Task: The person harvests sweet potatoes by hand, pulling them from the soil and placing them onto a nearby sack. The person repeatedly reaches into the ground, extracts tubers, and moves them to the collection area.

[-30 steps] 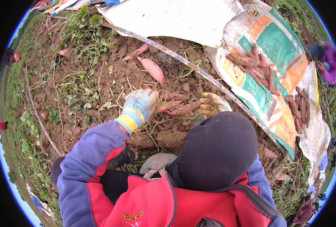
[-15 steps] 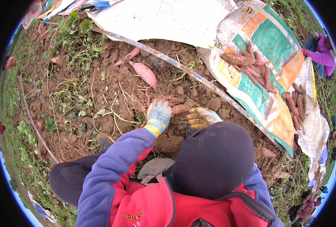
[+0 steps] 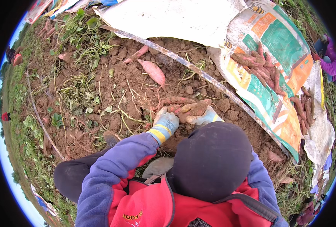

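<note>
My left hand [image 3: 165,124], in a muddy light-blue glove with a yellow cuff band, closes on the near end of a small bunch of sweet potatoes [image 3: 183,108]. My right hand [image 3: 205,117], gloved alike, grips the bunch's right side at a soil-caked, brownish piece [image 3: 200,108]; my knee partly hides this hand. Another reddish sweet potato [image 3: 174,100] lies just beyond my fingers, with thin roots around it. Farther off on the dug soil rest a plump pink sweet potato [image 3: 153,72] and a slimmer one [image 3: 136,54].
A long strip [image 3: 183,68] runs diagonally across the soil. Beyond it lie a white sheet [image 3: 168,19] and a printed green-orange sack [image 3: 285,45] with piled sweet potatoes [image 3: 264,68]. Cut vines [image 3: 81,87] cover the left. A person in purple [image 3: 331,62] is at far right.
My right hand has turned and closed on the bunch from the right. Both hands now hold it together, and the bunch looks slightly raised. The view has shifted a little.
</note>
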`<act>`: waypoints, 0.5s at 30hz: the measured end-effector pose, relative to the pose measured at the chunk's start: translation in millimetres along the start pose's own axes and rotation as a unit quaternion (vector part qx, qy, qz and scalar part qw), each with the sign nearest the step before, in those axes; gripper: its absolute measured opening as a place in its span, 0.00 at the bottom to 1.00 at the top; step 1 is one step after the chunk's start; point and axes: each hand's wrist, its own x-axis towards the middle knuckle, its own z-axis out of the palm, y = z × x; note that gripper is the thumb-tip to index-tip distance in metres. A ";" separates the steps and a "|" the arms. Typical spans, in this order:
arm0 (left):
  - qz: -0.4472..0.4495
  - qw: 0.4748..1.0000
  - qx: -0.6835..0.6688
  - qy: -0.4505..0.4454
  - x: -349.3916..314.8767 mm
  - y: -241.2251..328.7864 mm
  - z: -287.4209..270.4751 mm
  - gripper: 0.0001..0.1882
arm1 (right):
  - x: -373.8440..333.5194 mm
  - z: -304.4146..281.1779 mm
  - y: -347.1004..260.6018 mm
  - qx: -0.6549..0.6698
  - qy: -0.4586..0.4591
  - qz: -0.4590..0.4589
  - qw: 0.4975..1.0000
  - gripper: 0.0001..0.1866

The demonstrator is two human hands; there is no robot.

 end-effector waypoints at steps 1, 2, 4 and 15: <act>0.010 0.998 0.001 -0.064 5.1 -1.3 -7.8 0.10 | 0.1 -3.0 -8.7 -0.004 -0.001 -0.029 1.000 0.28; 0.020 0.996 -0.073 0.036 5.5 -7.7 -13.8 0.11 | -3.3 -10.4 -22.5 0.018 0.015 -0.072 0.997 0.28; 0.043 0.948 -0.216 0.229 4.0 -23.9 -22.9 0.15 | -23.0 -26.9 -81.4 0.107 0.081 -0.172 0.976 0.29; -0.202 0.948 -0.137 -0.205 79.8 -76.9 -26.6 0.25 | -12.8 -41.1 -37.3 0.546 0.117 -0.067 0.827 0.25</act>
